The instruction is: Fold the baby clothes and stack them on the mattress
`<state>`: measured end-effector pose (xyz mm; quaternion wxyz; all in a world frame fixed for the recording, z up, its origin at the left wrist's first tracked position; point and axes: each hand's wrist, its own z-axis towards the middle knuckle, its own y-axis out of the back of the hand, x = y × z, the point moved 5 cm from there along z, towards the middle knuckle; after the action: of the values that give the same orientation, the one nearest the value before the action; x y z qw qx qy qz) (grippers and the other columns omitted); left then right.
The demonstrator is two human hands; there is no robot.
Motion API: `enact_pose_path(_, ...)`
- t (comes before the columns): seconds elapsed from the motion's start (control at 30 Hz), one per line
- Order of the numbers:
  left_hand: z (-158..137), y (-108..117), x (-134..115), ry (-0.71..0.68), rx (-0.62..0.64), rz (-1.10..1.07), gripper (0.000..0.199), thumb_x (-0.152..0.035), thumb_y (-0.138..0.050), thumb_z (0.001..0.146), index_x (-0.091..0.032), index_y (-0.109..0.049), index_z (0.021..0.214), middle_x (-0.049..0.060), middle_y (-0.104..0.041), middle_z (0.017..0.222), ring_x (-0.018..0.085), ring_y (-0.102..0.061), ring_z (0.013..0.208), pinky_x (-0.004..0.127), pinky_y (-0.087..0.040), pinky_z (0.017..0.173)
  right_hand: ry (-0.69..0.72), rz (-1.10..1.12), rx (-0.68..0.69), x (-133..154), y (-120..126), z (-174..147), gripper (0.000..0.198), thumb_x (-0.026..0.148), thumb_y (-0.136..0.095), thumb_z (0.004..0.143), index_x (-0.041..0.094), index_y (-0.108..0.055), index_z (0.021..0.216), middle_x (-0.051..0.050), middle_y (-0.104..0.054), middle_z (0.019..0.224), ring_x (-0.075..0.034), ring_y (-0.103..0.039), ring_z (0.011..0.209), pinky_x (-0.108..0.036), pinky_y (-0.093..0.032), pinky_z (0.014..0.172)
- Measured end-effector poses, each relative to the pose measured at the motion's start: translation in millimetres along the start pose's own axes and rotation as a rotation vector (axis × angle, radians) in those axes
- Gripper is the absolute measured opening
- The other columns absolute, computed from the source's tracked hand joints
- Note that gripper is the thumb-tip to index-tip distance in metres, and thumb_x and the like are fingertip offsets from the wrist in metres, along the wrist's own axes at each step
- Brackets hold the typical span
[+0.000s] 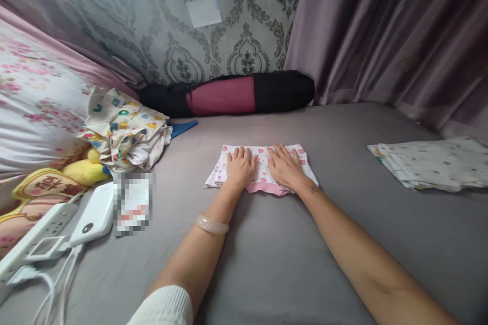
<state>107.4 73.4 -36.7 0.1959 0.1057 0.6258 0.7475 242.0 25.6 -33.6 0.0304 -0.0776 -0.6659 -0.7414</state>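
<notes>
A folded white garment with pink hearts and a pink band lies on the grey bed sheet. My left hand rests palm down on its left half, fingers stretched out. On the right half, my right hand also lies flat, fingers spread. Part of the garment is hidden under both hands. The pink band shows along its near edge, between my wrists.
Folded patterned white cloth lies at the right. A crumpled colourful garment pile sits left. A black-and-maroon long bag lies along the wall. A power strip, power bank and cables occupy the near left.
</notes>
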Motion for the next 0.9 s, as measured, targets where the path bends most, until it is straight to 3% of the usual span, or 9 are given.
enact_pose_path(0.1, 2.2, -0.2, 10.6, 0.047, -0.025, 0.025, 0.057, -0.043, -0.018, 0.098, -0.012, -0.045, 0.139, 0.015, -0.043, 0.147, 0.028, -0.035, 0.138, 0.050, -0.022, 0.115, -0.035, -0.011, -0.004, -8.6, -2.1, 1.0, 0.054, 0.031, -0.024, 0.097, 0.015, -0.039, 0.146, -0.012, -0.031, 0.154, -0.028, -0.023, 0.143, -0.056, -0.011, 0.114)
enact_pose_path(0.2, 3.9, -6.1, 16.3, 0.066, 0.032, 0.025, 0.057, -0.043, -0.019, 0.098, -0.012, -0.043, 0.139, 0.015, -0.041, 0.148, 0.029, -0.035, 0.138, 0.052, -0.023, 0.114, -0.050, -0.018, 0.019, -12.2, -6.7, 1.4, 0.054, 0.031, -0.024, 0.096, 0.015, -0.039, 0.146, -0.011, -0.032, 0.154, -0.028, -0.024, 0.142, -0.055, -0.013, 0.114)
enact_pose_path(0.5, 2.9, -6.4, 16.0, 0.066, 0.034, 0.027, 0.055, -0.044, -0.021, 0.098, -0.015, -0.045, 0.138, 0.015, -0.041, 0.148, 0.028, -0.035, 0.138, 0.051, -0.023, 0.114, -0.056, -0.018, 0.025, -9.9, -5.5, 0.5, 0.054, 0.031, -0.024, 0.096, 0.016, -0.038, 0.147, -0.011, -0.031, 0.155, -0.027, -0.024, 0.142, -0.054, -0.013, 0.114)
enact_pose_path(0.77, 1.5, 2.0, 18.5, 0.075, -0.045, 0.052, 0.053, -0.042, -0.021, 0.098, -0.015, -0.049, 0.133, 0.015, -0.045, 0.145, 0.029, -0.036, 0.137, 0.051, -0.022, 0.114, -0.086, -0.017, -0.026, -21.4, 2.6, -1.8, 0.054, 0.032, -0.020, 0.098, 0.014, -0.041, 0.145, -0.013, -0.032, 0.154, -0.026, -0.023, 0.143, -0.053, -0.012, 0.115)
enact_pose_path(0.9, 3.7, -3.7, 23.2, 0.100, 0.047, 0.021, 0.055, -0.044, -0.021, 0.098, -0.015, -0.045, 0.137, 0.017, -0.040, 0.148, 0.030, -0.033, 0.140, 0.053, -0.024, 0.113, -0.112, -0.033, -0.015, -25.2, -1.6, -2.0, 0.054, 0.032, -0.022, 0.097, 0.014, -0.042, 0.144, -0.013, -0.035, 0.152, -0.026, -0.027, 0.141, -0.050, -0.014, 0.115)
